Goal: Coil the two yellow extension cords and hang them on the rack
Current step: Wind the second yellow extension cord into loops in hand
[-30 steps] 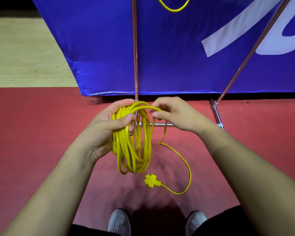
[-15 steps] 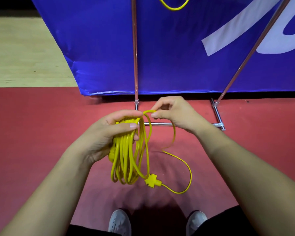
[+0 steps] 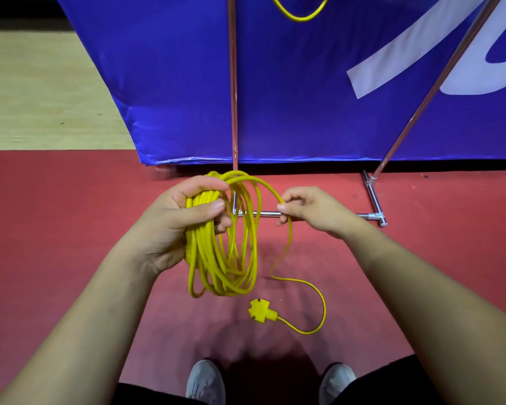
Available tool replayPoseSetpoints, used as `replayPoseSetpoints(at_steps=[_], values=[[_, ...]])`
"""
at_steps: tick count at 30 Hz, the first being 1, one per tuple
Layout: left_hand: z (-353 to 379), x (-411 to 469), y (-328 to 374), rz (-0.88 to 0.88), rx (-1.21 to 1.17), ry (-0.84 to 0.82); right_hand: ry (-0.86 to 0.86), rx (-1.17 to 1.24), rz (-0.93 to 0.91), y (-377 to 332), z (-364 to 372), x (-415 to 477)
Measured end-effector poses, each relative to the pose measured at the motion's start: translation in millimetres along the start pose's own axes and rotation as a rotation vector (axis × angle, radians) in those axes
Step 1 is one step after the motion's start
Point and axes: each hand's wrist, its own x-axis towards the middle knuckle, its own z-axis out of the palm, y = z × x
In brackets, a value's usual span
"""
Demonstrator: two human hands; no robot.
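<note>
My left hand [image 3: 184, 211] grips the top of a coil of yellow extension cord [image 3: 225, 258] that hangs in several loops above the red floor. To its right, my right hand [image 3: 307, 209] pinches the loose strand of the same cord. From there the strand drops to the floor and curls round to the yellow socket end [image 3: 260, 311], which lies flat below the coil. A loop of a second yellow cord [image 3: 301, 16] hangs at the top edge, on the metal rack [image 3: 233, 83] in front of the blue banner.
The rack's chrome foot bar [image 3: 319, 214] lies on the red floor behind my hands, with a slanted pole [image 3: 438, 83] rising at the right. A blue banner [image 3: 304, 83] stands behind it. Wooden floor [image 3: 41, 92] shows at the left. My shoes [image 3: 205, 381] are at the bottom.
My right hand has moved to the right, drawing out a wider loop of loose strand. The coil has lifted clear of the socket end, which stays on the floor.
</note>
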Motion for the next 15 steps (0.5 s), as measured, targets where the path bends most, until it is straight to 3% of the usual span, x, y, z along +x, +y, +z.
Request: replayPoseSetpoints(at_steps=[2,12,15], values=[[1,1,-1,-0.006,0.004,0.007,0.051,0.079,-0.006,-4,4,3],[3,5,-2,-0.035,0.009,-0.003,0.053,0.016,-0.136,-21,23,9],[1,4,-2,0.005,-0.031,-0.026,0.09,-0.121,-0.154,-12,19,13]])
